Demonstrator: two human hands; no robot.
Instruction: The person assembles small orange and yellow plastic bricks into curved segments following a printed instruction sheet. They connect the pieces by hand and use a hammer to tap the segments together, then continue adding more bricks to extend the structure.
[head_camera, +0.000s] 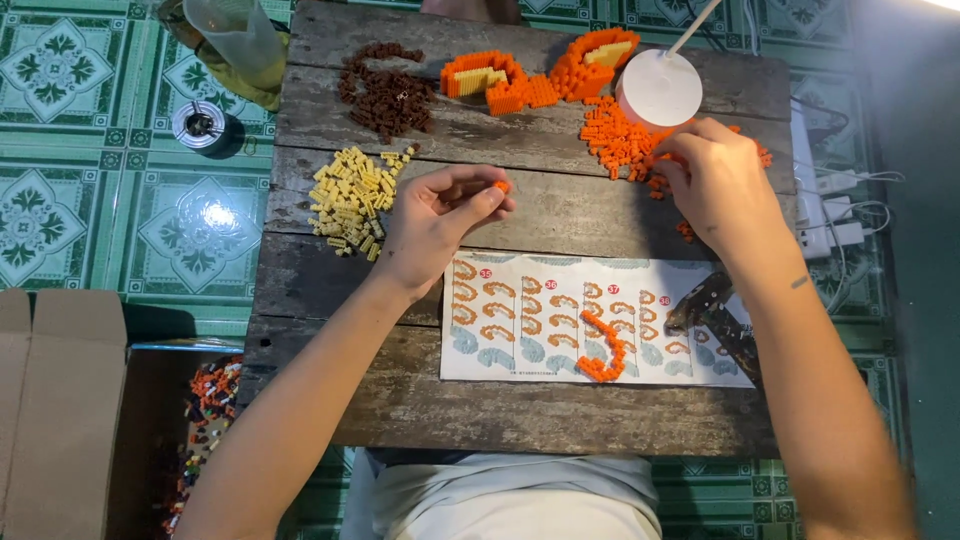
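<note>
My left hand (440, 215) pinches a small orange brick (501, 186) between thumb and fingertips above the wooden table (420, 410). My right hand (722, 180) reaches into the loose pile of orange bricks (618, 140), fingers curled on them; what it grips is hidden. A curved orange strip of joined bricks (603, 352) lies on the instruction sheet (560, 318) near me. Two larger orange-and-cream built pieces (540, 75) sit at the table's far edge.
A cream brick pile (352, 197) and a brown brick pile (388, 92) lie at left. A white lamp base (660, 88) stands by the orange pile. A dark tool (715, 312) rests on the sheet's right end. A cardboard box with mixed bricks (205, 415) sits on the tiled floor.
</note>
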